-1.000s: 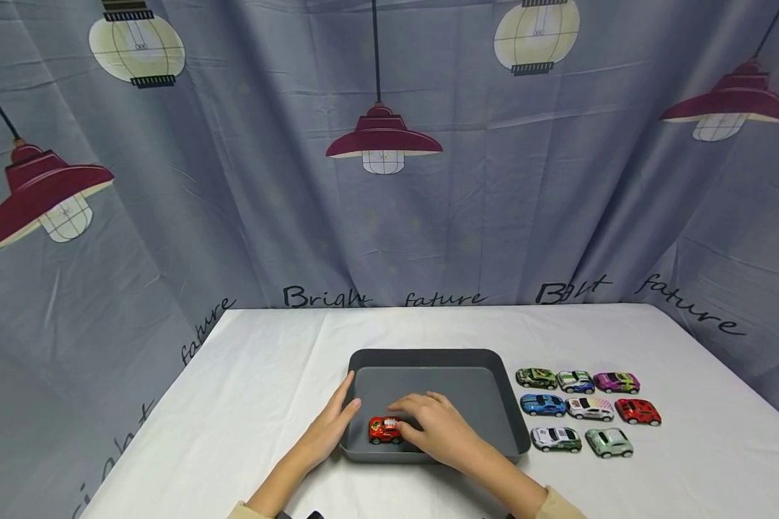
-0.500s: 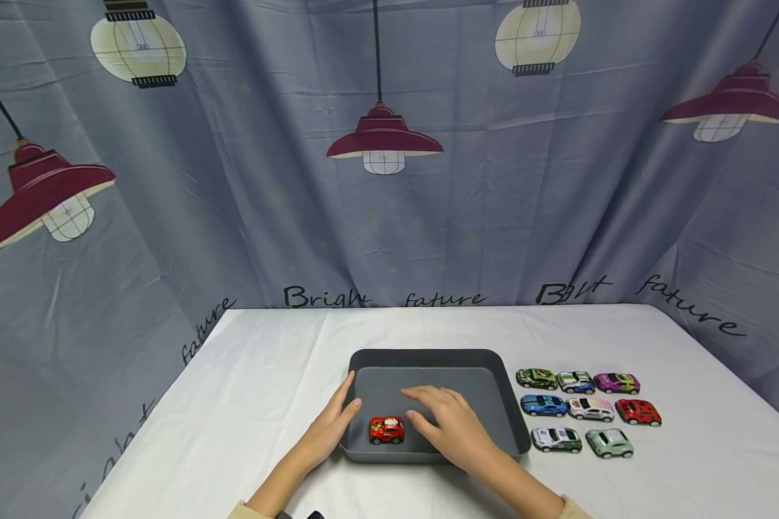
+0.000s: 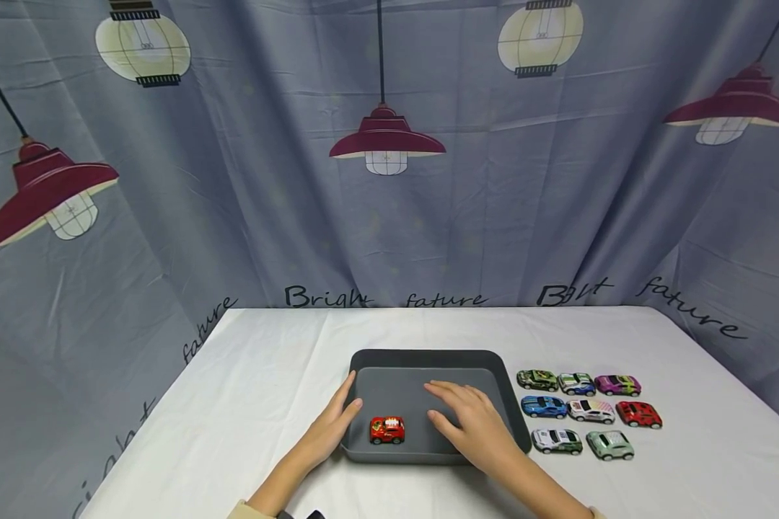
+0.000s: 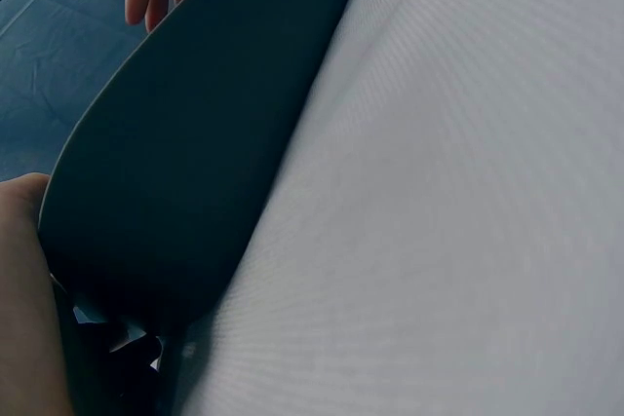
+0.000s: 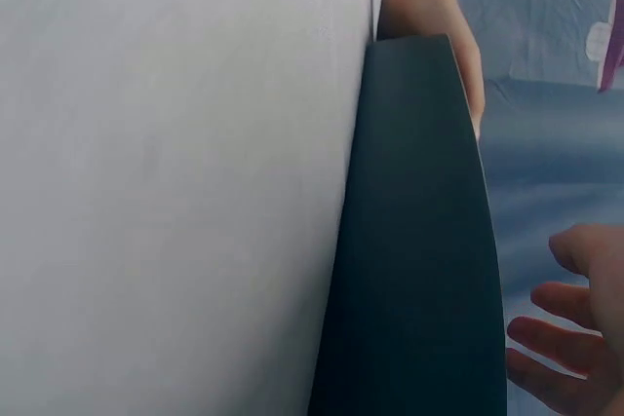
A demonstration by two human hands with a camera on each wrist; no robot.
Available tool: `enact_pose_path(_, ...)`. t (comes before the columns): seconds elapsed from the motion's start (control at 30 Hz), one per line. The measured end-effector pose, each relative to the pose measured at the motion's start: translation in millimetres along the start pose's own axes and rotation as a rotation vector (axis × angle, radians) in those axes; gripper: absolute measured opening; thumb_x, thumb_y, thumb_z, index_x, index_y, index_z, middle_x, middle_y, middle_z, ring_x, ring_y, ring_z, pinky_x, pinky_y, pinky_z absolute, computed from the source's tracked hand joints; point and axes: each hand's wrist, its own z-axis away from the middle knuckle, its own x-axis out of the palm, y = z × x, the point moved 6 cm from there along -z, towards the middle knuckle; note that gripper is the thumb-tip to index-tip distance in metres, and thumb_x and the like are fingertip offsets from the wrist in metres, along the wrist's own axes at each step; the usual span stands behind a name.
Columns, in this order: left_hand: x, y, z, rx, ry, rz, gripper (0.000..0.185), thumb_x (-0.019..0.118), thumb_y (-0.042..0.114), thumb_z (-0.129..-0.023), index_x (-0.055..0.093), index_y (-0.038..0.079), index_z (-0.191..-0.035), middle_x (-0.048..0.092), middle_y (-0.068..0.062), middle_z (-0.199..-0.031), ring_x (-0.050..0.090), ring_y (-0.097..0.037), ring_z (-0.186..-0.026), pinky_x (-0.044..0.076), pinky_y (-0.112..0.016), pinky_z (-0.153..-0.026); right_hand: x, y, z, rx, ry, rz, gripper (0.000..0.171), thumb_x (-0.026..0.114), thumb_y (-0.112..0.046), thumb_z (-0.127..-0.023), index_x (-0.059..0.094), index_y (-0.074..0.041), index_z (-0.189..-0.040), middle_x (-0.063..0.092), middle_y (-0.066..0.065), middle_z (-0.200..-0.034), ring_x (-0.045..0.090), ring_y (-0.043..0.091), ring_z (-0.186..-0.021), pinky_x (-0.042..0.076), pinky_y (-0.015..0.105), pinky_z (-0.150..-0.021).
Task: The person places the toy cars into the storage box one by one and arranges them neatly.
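Beige sleeve (image 3: 247, 510) and dark item (image 3: 314, 515) cut off at bottom edge; item hard to make out. Left hand (image 3: 324, 432): fingers straight, resting against left wall of gray tray (image 3: 428, 357). Inside, near front left corner: glossy red toy car (image 3: 386, 430), wheels down, pale marking on top; not visible in either wrist view. Right hand (image 3: 479, 427): over tray, fingers loosely apart, holding nothing. Right of tray, on white-covered worktop (image 3: 266, 389): eight toy cars (image 3: 591, 411). Behind: lamp-print curtain (image 3: 480, 223).
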Motion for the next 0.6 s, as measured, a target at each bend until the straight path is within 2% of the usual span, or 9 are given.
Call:
enact_pose_path(0.23,-0.2,-1.0,-0.6,-0.004,0.008,-0.007,0.060,0.035,0.041,-0.097,0.009,0.024,-0.147,0.010,-0.010,-0.154,0.010,-0.036,-0.140,0.010,-0.063,-0.107,-11.0,10.7,6.9,-0.038,0.060,0.062,0.041,0.066,-0.025,-0.082,0.059,-0.014,-0.120,0.059,0.003,-0.123,0.055,0.022,-0.113,0.036,0.051,-0.099)
enact_pose_path(0.6,-0.3,1.3,-0.1,-0.006,0.008,-0.004,0.061,0.036,0.041,-0.096,0.009,0.022,-0.147,0.010,-0.011,-0.154,0.009,-0.037,-0.140,0.010,-0.064,-0.106,-28.7,29.4,18.1,-0.027,0.122,0.137,0.043,0.069,-0.023,-0.079,0.060,-0.014,-0.120,0.058,0.005,-0.124,0.055,0.028,-0.112,0.034,0.054,-0.098)
